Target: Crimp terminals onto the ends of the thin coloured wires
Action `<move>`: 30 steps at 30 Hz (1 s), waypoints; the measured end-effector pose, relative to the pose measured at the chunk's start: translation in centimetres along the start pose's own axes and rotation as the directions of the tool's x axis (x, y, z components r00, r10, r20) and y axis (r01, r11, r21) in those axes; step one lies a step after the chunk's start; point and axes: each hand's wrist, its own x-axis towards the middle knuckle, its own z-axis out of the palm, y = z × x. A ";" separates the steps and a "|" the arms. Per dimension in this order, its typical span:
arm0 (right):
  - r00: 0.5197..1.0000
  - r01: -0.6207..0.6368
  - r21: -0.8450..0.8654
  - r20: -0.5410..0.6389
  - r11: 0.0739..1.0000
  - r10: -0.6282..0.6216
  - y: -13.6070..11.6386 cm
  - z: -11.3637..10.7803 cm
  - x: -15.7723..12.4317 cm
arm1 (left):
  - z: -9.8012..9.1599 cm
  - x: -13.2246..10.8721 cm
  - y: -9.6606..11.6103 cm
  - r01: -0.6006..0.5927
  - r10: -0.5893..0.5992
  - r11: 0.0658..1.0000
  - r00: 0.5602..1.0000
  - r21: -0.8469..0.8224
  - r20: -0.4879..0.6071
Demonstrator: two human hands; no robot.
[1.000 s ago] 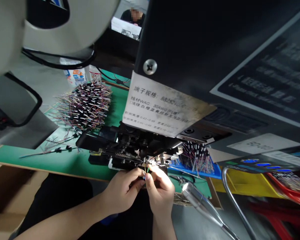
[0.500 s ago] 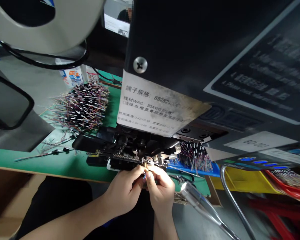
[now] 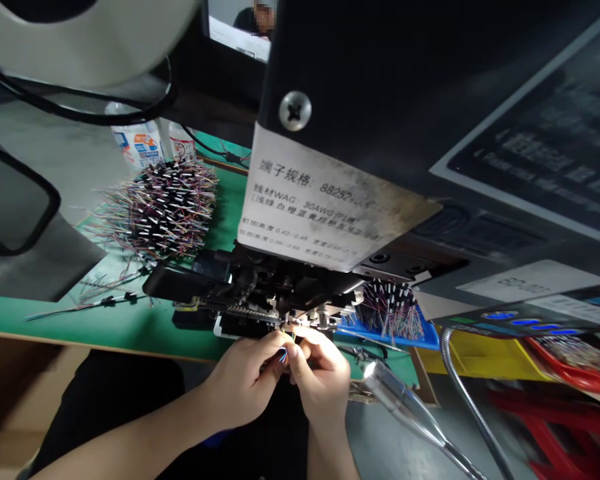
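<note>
My left hand (image 3: 245, 380) and my right hand (image 3: 323, 383) meet at the front of a dark crimping machine (image 3: 330, 73), under its head. Thin coloured wires (image 3: 283, 357) are pinched between the thumbs and fingers of both hands, with blue, white and reddish ends poking out below the left fingertips. A yellowish strand shows above the fingertips, close to the lit metal tooling (image 3: 300, 320). The wires' far tips are too small to make out there. Both hands are closed, fingertips nearly touching each other.
A large pile of wire bundles (image 3: 163, 210) lies on the green table (image 3: 130, 333) at left, with loose wires (image 3: 90, 307) before it. More bundles fill a blue tray (image 3: 425, 340) at right. A bendable lamp (image 3: 405, 407) shines in from the right. Bottles (image 3: 143, 143) stand behind.
The camera view has shifted slightly. My hands stay at the tooling; the wires in my fingers have turned a little, their lower ends now pointing more to the left.
</note>
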 end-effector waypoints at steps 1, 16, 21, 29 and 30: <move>1.000 -0.012 0.024 0.027 1.000 0.011 0.0 -0.1 0.0 | -0.1 0.0 0.0 0.000 0.000 0.999 1.000 -0.034 0.015; 0.988 -0.115 0.155 -0.088 0.981 0.130 -0.2 1.0 -0.5 | 0.2 0.2 -0.5 0.255 -0.187 0.765 0.967 -0.592 0.175; 0.982 0.073 -0.085 -0.166 0.994 -0.087 -0.7 1.1 -0.1 | -0.1 -0.1 -0.2 0.176 -0.161 0.937 0.984 -0.303 0.074; 0.981 0.119 -0.136 -0.138 0.983 -0.138 0.0 0.8 -0.1 | -0.2 0.0 -0.2 0.073 -0.071 0.994 0.997 -0.080 0.035; 0.980 0.117 -0.133 -0.144 0.984 -0.136 0.1 0.9 -0.1 | -0.2 0.0 -0.2 0.076 -0.075 0.995 0.997 -0.059 0.033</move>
